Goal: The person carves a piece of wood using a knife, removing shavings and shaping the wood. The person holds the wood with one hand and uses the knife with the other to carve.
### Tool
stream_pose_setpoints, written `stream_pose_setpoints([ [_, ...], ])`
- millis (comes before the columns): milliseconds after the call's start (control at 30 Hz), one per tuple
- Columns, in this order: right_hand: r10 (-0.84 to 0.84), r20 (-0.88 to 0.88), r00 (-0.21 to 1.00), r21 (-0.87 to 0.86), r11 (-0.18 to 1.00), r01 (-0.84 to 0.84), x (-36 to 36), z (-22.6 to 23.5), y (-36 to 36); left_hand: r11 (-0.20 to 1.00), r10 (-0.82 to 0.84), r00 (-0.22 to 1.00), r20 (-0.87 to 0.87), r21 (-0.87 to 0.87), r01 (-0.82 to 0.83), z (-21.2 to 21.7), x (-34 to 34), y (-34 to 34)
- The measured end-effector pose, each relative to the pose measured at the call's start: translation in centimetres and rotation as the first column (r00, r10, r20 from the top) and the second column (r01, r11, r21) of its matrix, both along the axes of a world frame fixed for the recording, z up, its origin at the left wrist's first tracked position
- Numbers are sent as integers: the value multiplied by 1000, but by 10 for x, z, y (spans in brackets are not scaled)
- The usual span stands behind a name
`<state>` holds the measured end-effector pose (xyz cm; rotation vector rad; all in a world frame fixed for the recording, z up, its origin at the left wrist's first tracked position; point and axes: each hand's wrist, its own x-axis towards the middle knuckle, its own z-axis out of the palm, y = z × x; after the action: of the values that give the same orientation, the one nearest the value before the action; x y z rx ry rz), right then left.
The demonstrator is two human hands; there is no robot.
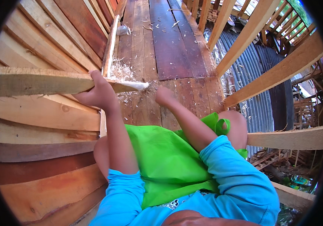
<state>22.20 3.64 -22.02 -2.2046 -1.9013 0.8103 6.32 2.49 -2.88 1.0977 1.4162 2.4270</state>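
Observation:
A long rough-sawn wooden board (37, 82) reaches in from the left edge and narrows to a pale end above the floor. My left hand (100, 92) is closed around it not far from that end. Just right of the pale tip, my right hand (165, 96) is curled into a fist, slightly blurred. Whatever lies inside that fist, if anything, is hidden. A bright green cloth (169, 158) covers my lap between my bent knees.
Plank flooring (172, 41) stretches ahead, littered with curled wood shavings (122, 71). A small clear container (123, 30) sits by the left wall of boards (41, 116). Railing posts (244, 35) line the right, with corrugated metal roofing (250, 79) beyond and below.

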Motion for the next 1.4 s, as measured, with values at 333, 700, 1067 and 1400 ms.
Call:
stream_pose_setpoints([
  [333, -326, -2, 945, 158, 933, 322, 57, 10, 9, 999, 10, 998, 68, 32, -12, 23, -28, -11],
  [700, -167, -61, 984, 249, 952, 177, 27, 0, -1, 995, -91, 996, 19, 35, 90, 54, -44, -32],
  [1067, -187, 73, 980, 60, 981, 183, -1, 8, -51, 977, -205, 978, -26, 47, 206, 56, -58, -40],
  [1400, -74, -305, 949, -32, 997, 67, -39, -11, -38, 983, -180, 977, -117, -47, 176, 49, -70, -33],
])
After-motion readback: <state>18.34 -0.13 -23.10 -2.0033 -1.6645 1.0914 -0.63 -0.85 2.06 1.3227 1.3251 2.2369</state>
